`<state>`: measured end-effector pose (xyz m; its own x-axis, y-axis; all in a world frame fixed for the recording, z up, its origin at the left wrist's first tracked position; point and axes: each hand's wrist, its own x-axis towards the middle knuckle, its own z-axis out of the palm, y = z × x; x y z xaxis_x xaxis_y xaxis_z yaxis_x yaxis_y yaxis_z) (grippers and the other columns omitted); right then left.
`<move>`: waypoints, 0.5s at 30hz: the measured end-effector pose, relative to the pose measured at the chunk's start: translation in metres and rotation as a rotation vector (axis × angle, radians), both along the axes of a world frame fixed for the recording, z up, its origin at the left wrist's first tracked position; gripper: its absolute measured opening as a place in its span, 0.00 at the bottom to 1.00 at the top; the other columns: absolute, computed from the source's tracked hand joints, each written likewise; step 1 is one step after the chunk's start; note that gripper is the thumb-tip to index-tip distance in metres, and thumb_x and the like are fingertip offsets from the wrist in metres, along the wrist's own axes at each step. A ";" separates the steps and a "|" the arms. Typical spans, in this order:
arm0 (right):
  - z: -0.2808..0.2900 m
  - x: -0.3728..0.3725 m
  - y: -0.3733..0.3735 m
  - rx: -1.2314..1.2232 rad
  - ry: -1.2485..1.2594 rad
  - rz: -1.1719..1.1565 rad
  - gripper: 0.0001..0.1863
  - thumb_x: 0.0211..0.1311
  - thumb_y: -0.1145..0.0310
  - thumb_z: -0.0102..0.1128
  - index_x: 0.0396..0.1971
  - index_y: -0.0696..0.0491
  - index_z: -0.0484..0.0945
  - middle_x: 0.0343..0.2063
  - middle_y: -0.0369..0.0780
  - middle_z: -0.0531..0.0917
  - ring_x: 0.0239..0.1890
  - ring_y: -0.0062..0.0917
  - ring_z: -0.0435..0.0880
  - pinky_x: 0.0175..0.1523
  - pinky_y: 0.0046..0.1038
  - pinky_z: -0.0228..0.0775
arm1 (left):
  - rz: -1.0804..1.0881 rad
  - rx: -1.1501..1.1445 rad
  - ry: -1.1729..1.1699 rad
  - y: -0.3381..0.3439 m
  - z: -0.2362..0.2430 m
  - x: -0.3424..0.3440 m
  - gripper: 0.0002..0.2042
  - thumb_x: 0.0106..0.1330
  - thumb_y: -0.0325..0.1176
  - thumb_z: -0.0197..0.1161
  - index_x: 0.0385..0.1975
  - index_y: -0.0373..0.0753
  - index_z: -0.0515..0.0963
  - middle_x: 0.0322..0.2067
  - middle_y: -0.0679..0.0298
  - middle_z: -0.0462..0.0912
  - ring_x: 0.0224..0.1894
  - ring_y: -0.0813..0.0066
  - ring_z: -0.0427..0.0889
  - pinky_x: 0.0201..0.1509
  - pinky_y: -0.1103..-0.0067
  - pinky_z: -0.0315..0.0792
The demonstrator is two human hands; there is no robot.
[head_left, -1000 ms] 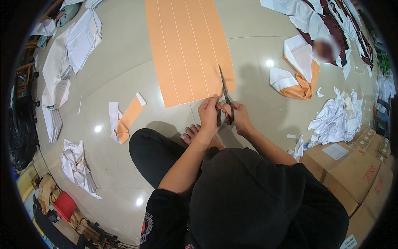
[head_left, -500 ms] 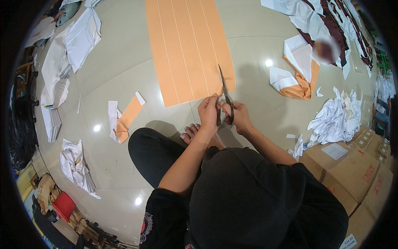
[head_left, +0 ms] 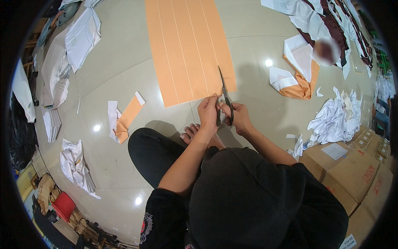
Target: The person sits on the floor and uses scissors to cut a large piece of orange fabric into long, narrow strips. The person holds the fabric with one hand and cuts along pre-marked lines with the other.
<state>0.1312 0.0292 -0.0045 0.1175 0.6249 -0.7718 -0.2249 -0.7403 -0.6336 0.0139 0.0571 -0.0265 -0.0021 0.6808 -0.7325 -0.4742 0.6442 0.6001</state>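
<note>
An orange sheet [head_left: 182, 54], which looks like fabric, lies on the floor in front of me with several thin white lines running along it. My right hand [head_left: 238, 117] is closed round the handles of dark scissors [head_left: 222, 81]. Their blades point away from me, over the sheet's near right corner by the rightmost line. My left hand [head_left: 207, 110] pinches at the sheet's near edge, just left of the scissors; the bit between its fingertips is mostly hidden.
A folded orange and white piece [head_left: 124, 120] lies at left, another [head_left: 300, 79] at right. White cloth stacks [head_left: 85, 41] line the far left. Crumpled white scraps [head_left: 338, 118] sit beside cardboard boxes [head_left: 352, 170] at right. My bare foot [head_left: 192, 132] is close below my left hand.
My hands, the scissors and the sheet look almost unmoved. A white shape has come into view at the far left edge, and the grey and pale shapes at the upper left have shifted.
</note>
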 end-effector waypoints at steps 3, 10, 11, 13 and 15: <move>-0.001 -0.001 -0.001 0.022 -0.012 -0.013 0.21 0.55 0.54 0.73 0.19 0.54 0.74 0.13 0.33 0.72 0.12 0.18 0.72 0.17 0.22 0.59 | 0.001 -0.005 -0.010 0.000 0.001 0.000 0.11 0.70 0.36 0.60 0.35 0.34 0.84 0.17 0.73 0.70 0.21 0.86 0.66 0.27 0.84 0.60; 0.004 0.000 0.006 0.025 -0.029 0.023 0.22 0.56 0.51 0.71 0.20 0.55 0.75 0.13 0.34 0.72 0.12 0.19 0.72 0.17 0.23 0.60 | 0.021 0.003 -0.033 0.000 0.001 0.000 0.11 0.70 0.36 0.61 0.33 0.34 0.83 0.17 0.72 0.71 0.20 0.86 0.66 0.26 0.84 0.59; 0.005 0.000 0.009 0.031 -0.029 0.029 0.22 0.56 0.50 0.70 0.21 0.55 0.75 0.13 0.34 0.72 0.13 0.19 0.72 0.18 0.23 0.60 | 0.028 0.004 -0.042 0.000 0.002 0.000 0.11 0.70 0.36 0.61 0.32 0.35 0.83 0.17 0.72 0.72 0.20 0.86 0.66 0.26 0.84 0.59; 0.004 0.001 0.016 0.044 -0.033 0.051 0.23 0.57 0.49 0.69 0.22 0.55 0.75 0.14 0.34 0.73 0.13 0.19 0.73 0.19 0.22 0.61 | 0.019 -0.007 -0.011 0.001 0.007 0.000 0.11 0.70 0.36 0.61 0.28 0.36 0.82 0.17 0.72 0.72 0.20 0.86 0.65 0.26 0.84 0.59; 0.004 0.002 0.021 0.054 -0.044 0.083 0.23 0.58 0.48 0.67 0.23 0.54 0.76 0.15 0.33 0.73 0.14 0.18 0.73 0.20 0.21 0.62 | -0.002 0.001 0.008 0.001 0.006 0.000 0.11 0.70 0.36 0.60 0.26 0.38 0.80 0.18 0.72 0.73 0.19 0.87 0.64 0.24 0.85 0.57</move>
<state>0.1334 0.0506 -0.0006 0.0966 0.6743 -0.7321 -0.1348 -0.7199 -0.6808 0.0136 0.0576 -0.0206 -0.0068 0.6815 -0.7318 -0.4677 0.6447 0.6047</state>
